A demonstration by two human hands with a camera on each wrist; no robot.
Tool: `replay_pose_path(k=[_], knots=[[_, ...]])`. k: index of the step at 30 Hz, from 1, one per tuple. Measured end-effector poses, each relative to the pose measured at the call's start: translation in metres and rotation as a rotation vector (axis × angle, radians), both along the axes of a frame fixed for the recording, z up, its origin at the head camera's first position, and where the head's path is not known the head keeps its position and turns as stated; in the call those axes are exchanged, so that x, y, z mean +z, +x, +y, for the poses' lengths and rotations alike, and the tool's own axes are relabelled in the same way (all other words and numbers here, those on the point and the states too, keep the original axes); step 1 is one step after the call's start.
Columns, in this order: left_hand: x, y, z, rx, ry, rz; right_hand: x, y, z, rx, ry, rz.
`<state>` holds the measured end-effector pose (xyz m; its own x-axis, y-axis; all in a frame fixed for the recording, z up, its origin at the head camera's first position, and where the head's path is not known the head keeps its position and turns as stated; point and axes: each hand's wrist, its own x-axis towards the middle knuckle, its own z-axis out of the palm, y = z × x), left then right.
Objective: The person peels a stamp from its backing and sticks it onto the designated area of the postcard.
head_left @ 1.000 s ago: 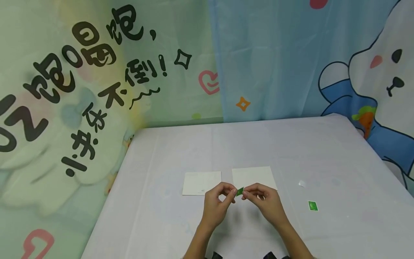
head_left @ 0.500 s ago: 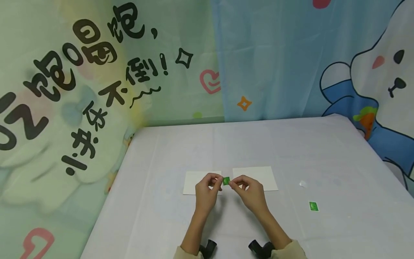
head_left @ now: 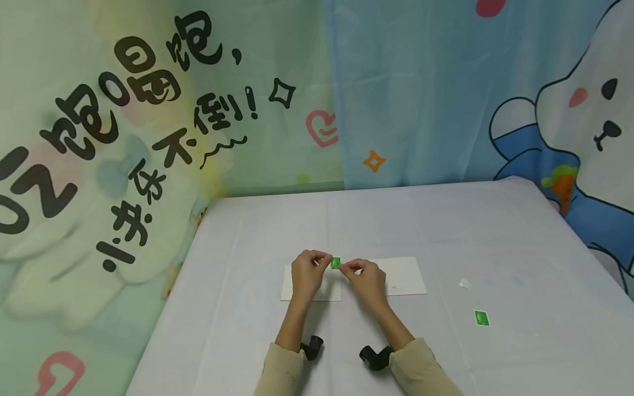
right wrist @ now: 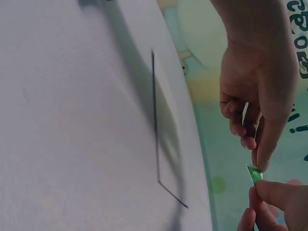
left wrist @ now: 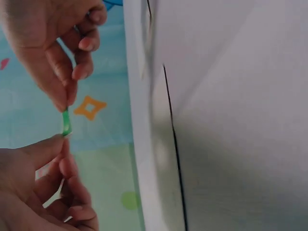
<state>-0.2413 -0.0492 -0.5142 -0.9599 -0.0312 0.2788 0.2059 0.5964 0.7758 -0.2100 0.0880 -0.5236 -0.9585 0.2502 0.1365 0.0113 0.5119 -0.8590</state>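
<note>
**A:** Anyone else squinting at this? From my end the green sticker point(head_left: 335, 263) is tiny on the head view, I can't read what's printed on it. On the left wrist view it's edge-on, just a green sliver point(left wrist: 66, 122), and on the right wrist view only a corner pokes out point(right wrist: 254, 174). The left card point(head_left: 297, 286) is partly covered by my left hand point(head_left: 307, 274), and my right hand point(head_left: 365, 279) hides the near-left end of the right card point(head_left: 403, 274). There's a faint mark on that card, too small to make out.

**B:** Same here. Hand pose is clear enough though: both are raised just above the white table point(head_left: 446, 231), forearms coming in from the bottom edge, fingertips meeting in the middle. Left thumb and forefinger pinch the sticker's left edge, right thumb and forefinger pinch its right edge, other fingers curled in. The sticker sits between them, over the gap where the two cards meet.

**A:** Off to the right there's a second green sticker point(head_left: 481, 317) lying flat, and a small clear scrap point(head_left: 464, 283) near it.
</note>
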Motion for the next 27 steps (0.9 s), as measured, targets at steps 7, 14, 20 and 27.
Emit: replay_pose_path(k=[7,14,20,27], knots=[[-0.016,-0.011,-0.003,0.015,-0.054,-0.149,-0.02,-0.007,-0.006,-0.03,0.055,-0.067],[-0.028,-0.014,-0.004,0.022,-0.085,-0.182,-0.03,-0.008,-0.011,-0.062,0.148,-0.079],[-0.032,-0.015,-0.002,0.011,-0.097,-0.158,-0.032,-0.008,-0.014,-0.079,0.207,-0.055],[-0.032,-0.017,-0.001,0.014,-0.115,-0.148,-0.033,-0.01,-0.018,-0.114,0.255,-0.066]])
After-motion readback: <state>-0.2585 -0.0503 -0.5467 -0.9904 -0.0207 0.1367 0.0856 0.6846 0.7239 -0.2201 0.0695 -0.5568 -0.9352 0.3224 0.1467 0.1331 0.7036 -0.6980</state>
